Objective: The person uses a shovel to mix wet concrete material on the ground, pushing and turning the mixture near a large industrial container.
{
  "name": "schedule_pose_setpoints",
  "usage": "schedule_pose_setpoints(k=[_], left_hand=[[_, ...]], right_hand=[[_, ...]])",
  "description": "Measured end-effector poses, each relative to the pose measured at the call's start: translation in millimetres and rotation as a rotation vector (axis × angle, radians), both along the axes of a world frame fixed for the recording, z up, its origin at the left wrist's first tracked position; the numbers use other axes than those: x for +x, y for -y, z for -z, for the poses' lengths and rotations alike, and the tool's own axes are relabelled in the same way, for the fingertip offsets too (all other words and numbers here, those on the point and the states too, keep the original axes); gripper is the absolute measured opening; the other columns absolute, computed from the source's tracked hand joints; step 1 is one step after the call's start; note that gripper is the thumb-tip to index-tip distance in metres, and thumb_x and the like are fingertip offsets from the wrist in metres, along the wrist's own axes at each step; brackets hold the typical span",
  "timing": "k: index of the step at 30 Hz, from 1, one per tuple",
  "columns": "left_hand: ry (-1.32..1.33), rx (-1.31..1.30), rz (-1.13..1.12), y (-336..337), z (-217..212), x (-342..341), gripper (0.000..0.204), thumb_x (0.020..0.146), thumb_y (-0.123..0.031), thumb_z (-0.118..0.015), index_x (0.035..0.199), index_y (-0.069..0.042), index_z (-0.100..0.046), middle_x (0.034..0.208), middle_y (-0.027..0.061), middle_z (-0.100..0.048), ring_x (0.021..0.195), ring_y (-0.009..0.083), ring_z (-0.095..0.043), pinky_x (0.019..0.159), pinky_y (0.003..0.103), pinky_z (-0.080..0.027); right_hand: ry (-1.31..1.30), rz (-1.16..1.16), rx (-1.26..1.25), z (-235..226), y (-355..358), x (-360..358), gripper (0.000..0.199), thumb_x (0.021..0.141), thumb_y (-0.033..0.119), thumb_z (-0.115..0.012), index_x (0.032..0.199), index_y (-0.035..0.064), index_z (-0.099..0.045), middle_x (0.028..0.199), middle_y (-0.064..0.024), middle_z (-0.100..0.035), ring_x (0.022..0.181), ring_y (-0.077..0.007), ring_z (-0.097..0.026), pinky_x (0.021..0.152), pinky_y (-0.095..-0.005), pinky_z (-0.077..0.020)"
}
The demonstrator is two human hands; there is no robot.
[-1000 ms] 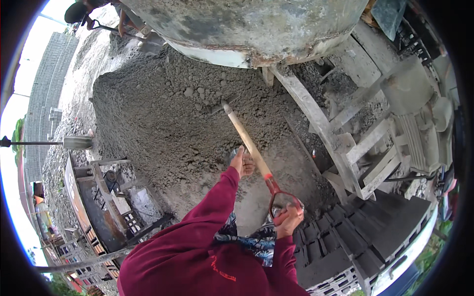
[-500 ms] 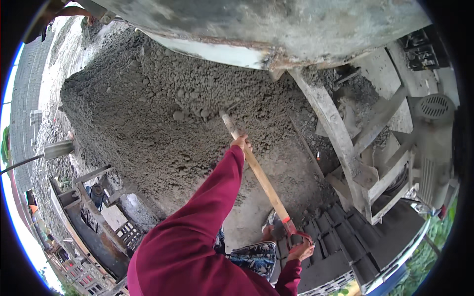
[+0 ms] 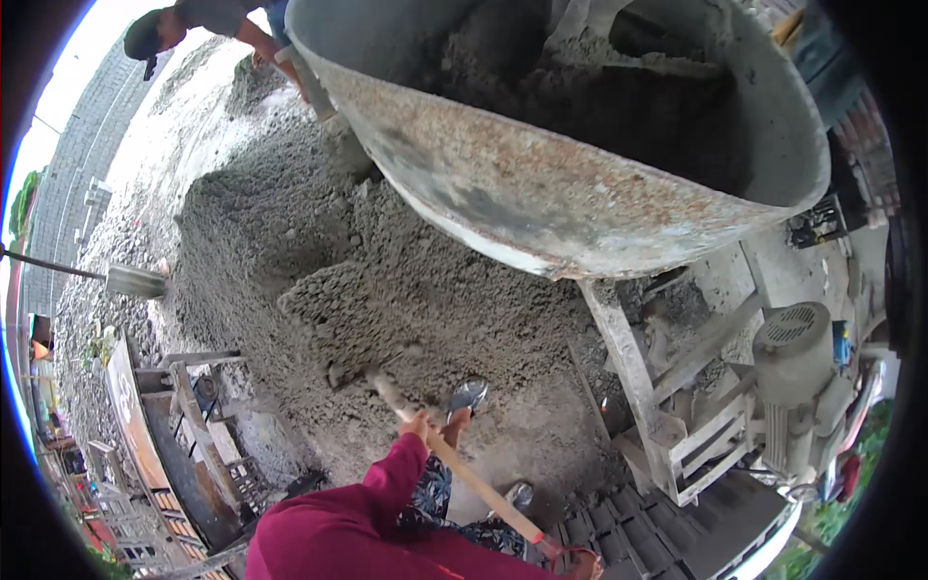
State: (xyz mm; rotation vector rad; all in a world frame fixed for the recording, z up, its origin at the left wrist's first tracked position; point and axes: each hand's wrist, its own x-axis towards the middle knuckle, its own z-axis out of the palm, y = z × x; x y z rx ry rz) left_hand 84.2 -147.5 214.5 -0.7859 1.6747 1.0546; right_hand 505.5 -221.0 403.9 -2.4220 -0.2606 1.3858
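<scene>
A shovel with a wooden handle (image 3: pixel 474 480) slants across the space in front of me. My left hand (image 3: pixel 417 426) is closed round the handle near its lower end. At the other end, by the bottom edge of the picture, my right hand (image 3: pixel 584 565) is closed on the red grip (image 3: pixel 549 547); part of that hand is cut off. A heap of damp grey sand-and-gravel mix (image 3: pixel 333 307) lies at the shovel's far end and covers most of the blade. Behind it spreads the large grey pile (image 3: pixel 242 222).
A big rusty mixer drum (image 3: pixel 541 184) with dark mix inside stands ahead, on a metal frame (image 3: pixel 628 358) beside a motor (image 3: pixel 793 353). Another person (image 3: pixel 217 19) bends over at the far left. Grey blocks (image 3: pixel 667 532) lie near right. A wheelbarrow-like tray (image 3: pixel 145 416) is at left.
The shovel has come back toward me and to the left, its far end now bearing a heap of mix. My view has lifted, showing the drum's inside and more of the other person.
</scene>
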Motion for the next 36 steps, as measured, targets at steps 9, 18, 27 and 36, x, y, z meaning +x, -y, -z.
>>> schedule_pose_setpoints(k=[9,18,27,36], left_hand=[[-1.131,-0.512,0.334,42.2,-27.7,-223.9,0.062,0.068,-0.027,-0.069,0.114,0.007,-0.046,0.096,0.0231,-0.061,0.084,0.0331,-0.063,0.065,0.042,-0.052],[-0.257,0.352,-0.003,118.2,-83.5,103.0,0.021,0.078,-0.016,-0.061,0.088,-0.005,-0.046,0.066,0.0077,-0.051,0.050,0.0244,-0.053,0.048,0.039,-0.047],[0.274,0.348,0.404,115.4,-55.0,400.1,0.015,0.082,-0.015,-0.057,0.090,-0.006,-0.048,0.073,0.0087,-0.050,0.059,0.0225,-0.055,0.055,0.045,-0.051],[0.276,0.495,0.386,-6.4,-60.6,344.2,0.013,0.082,-0.013,-0.054,0.086,-0.006,-0.045,0.067,0.0071,-0.049,0.058,0.0208,-0.051,0.052,0.039,-0.048]], right_hand=[[-1.204,-0.275,-0.241,67.0,-98.7,-56.7,0.031,0.084,0.036,-0.048,0.086,0.0075,-0.059,0.055,-0.0061,-0.053,0.038,-0.0174,-0.047,0.033,-0.0278,-0.0352],[-0.782,0.342,0.231,-45.0,145.0,170.8,0.019,0.076,0.020,-0.056,0.090,0.0071,-0.056,0.062,-0.0068,-0.052,0.049,-0.0218,-0.052,0.044,-0.0394,-0.0463],[-0.783,0.538,0.668,-164.6,301.8,275.3,0.031,0.088,0.027,-0.047,0.089,0.0007,-0.063,0.051,-0.0044,-0.048,0.039,-0.0135,-0.043,0.037,-0.0251,-0.0379],[-0.767,0.623,0.703,-96.2,46.6,55.6,0.044,0.080,0.018,-0.056,0.121,0.0026,-0.048,0.057,-0.0026,-0.041,0.045,-0.0156,-0.042,0.044,-0.0311,-0.0406]])
